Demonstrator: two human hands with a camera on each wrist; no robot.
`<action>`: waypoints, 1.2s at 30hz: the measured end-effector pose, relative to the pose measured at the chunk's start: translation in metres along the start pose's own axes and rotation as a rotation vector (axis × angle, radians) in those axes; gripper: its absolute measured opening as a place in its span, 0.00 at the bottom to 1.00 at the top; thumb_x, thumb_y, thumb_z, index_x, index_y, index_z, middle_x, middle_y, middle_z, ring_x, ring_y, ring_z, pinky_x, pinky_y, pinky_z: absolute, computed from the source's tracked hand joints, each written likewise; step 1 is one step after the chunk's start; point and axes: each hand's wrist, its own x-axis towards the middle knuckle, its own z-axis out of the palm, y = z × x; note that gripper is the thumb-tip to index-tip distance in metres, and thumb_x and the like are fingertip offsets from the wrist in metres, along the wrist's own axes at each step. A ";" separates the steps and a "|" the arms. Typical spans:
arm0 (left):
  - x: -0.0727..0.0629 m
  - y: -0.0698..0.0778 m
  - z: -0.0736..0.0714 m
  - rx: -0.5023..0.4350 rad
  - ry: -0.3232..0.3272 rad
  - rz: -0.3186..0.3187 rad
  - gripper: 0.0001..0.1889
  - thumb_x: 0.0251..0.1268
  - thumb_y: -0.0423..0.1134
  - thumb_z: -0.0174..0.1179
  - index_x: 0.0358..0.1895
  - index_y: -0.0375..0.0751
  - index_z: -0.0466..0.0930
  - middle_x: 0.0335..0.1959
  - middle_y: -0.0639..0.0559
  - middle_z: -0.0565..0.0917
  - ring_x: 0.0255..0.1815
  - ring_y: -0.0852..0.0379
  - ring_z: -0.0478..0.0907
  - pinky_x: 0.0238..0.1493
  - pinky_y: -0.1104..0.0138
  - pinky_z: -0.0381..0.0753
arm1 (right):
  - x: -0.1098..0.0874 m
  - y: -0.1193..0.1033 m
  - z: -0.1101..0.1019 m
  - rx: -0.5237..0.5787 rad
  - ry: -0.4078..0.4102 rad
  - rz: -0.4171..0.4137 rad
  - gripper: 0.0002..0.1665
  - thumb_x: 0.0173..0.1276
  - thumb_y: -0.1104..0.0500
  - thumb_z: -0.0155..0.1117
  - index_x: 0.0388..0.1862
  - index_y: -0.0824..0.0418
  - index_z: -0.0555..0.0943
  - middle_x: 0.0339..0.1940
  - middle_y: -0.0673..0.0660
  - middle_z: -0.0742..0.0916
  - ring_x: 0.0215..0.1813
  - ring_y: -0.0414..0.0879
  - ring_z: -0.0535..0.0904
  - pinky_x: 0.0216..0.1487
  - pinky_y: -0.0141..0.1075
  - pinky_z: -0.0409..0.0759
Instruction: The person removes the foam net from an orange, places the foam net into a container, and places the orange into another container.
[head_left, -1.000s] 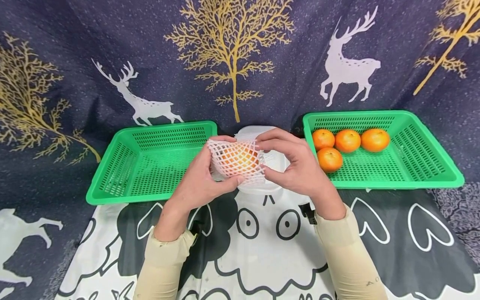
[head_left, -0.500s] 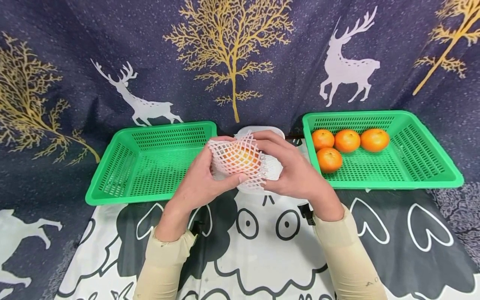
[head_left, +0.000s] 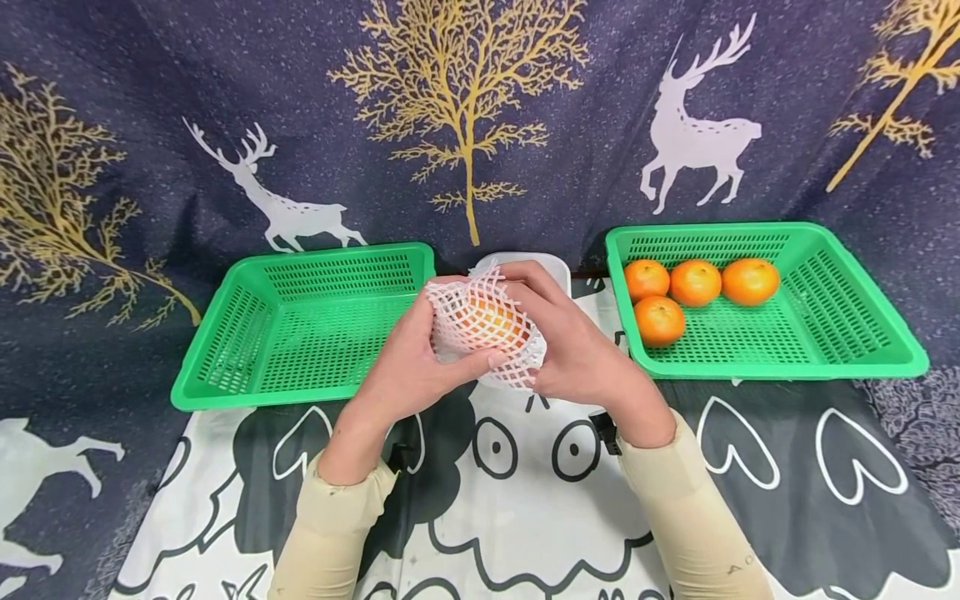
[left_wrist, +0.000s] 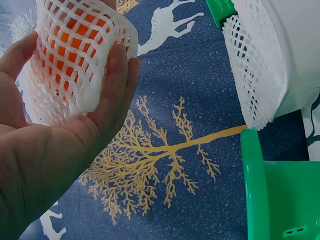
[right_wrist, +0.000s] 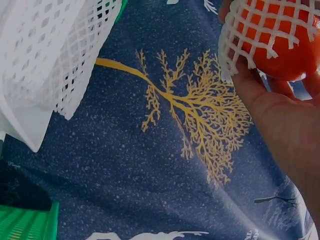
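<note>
An orange sits inside a white foam net sleeve, held up between both hands in the middle of the head view. From the left, my left hand grips the sleeved fruit, its thumb across the front of the net. My right hand holds the other end, fingers curled over the far side. In the right wrist view, part of the orange shows bare beyond the net's cut edge. The left wrist view shows the net covering the fruit's other side.
Behind the hands stands a white container, with foam nets hanging over its rim. To the left is a green basket with no fruit visible. The right green basket holds several oranges. A patterned cloth hangs behind.
My right hand has moved left and closer around the fruit, and the net's right edge now reaches further over the orange. The left hand has shifted slightly right.
</note>
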 end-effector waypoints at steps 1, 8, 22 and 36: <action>0.000 0.000 0.000 0.000 0.001 -0.001 0.44 0.59 0.42 0.81 0.76 0.50 0.65 0.63 0.55 0.78 0.58 0.55 0.80 0.59 0.51 0.82 | 0.000 0.000 0.000 -0.002 0.004 -0.004 0.41 0.56 0.62 0.85 0.68 0.57 0.78 0.72 0.55 0.73 0.72 0.49 0.69 0.67 0.38 0.76; 0.001 -0.001 0.000 0.023 0.002 -0.002 0.45 0.58 0.43 0.81 0.76 0.51 0.65 0.63 0.56 0.78 0.58 0.55 0.79 0.59 0.51 0.82 | 0.000 0.001 0.000 -0.021 0.013 -0.021 0.40 0.56 0.60 0.86 0.67 0.57 0.79 0.71 0.56 0.74 0.71 0.49 0.70 0.67 0.39 0.76; 0.000 0.000 -0.002 0.055 -0.001 -0.032 0.45 0.58 0.45 0.82 0.77 0.54 0.65 0.63 0.57 0.78 0.59 0.56 0.79 0.60 0.51 0.81 | -0.001 0.000 -0.003 -0.032 0.023 -0.019 0.40 0.55 0.58 0.87 0.67 0.57 0.80 0.71 0.55 0.75 0.70 0.48 0.72 0.67 0.39 0.76; 0.001 -0.003 -0.004 0.014 0.021 0.009 0.41 0.59 0.43 0.81 0.74 0.54 0.68 0.60 0.56 0.81 0.54 0.54 0.81 0.55 0.50 0.83 | -0.001 0.000 -0.004 -0.059 0.029 -0.028 0.44 0.54 0.60 0.86 0.70 0.60 0.77 0.73 0.57 0.74 0.72 0.50 0.71 0.69 0.41 0.75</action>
